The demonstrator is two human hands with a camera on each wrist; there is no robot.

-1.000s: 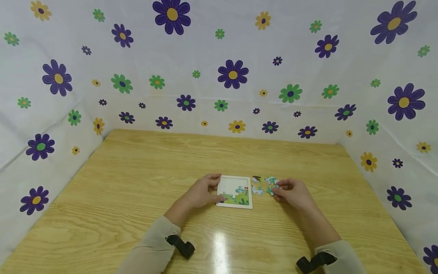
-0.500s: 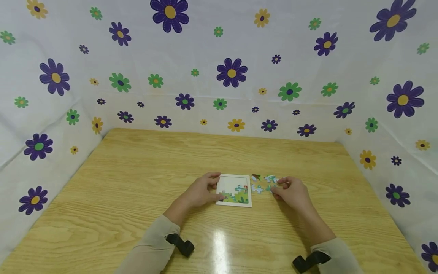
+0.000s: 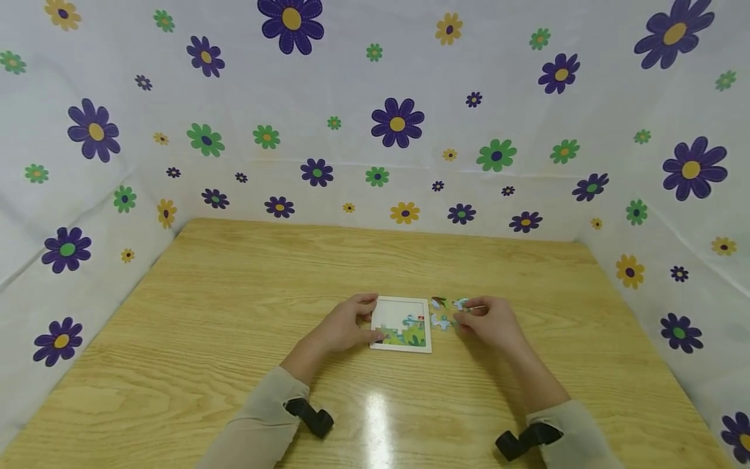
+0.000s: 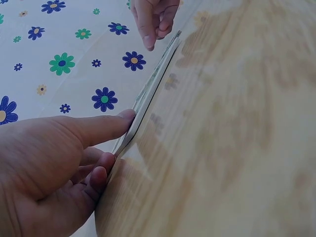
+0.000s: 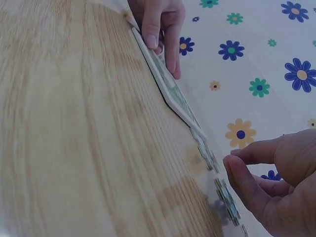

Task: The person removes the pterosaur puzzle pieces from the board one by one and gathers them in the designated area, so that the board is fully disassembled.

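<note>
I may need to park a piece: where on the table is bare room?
Bare: the table left of the left hand, right of the right hand, from the puzzle tray back to the flowered cloth, and between the sleeves. Crowded: just right of the tray, where loose pieces lie by the right hand.

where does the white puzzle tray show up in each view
Head: the white puzzle tray lies below centre, slightly right.
Left wrist: the tray is upper middle, nearly edge-on, slanting up rightward.
Right wrist: the tray is upper middle, slanting down rightward.
Shared landmark: the left hand, gripping the tray's edge in all three.
</note>
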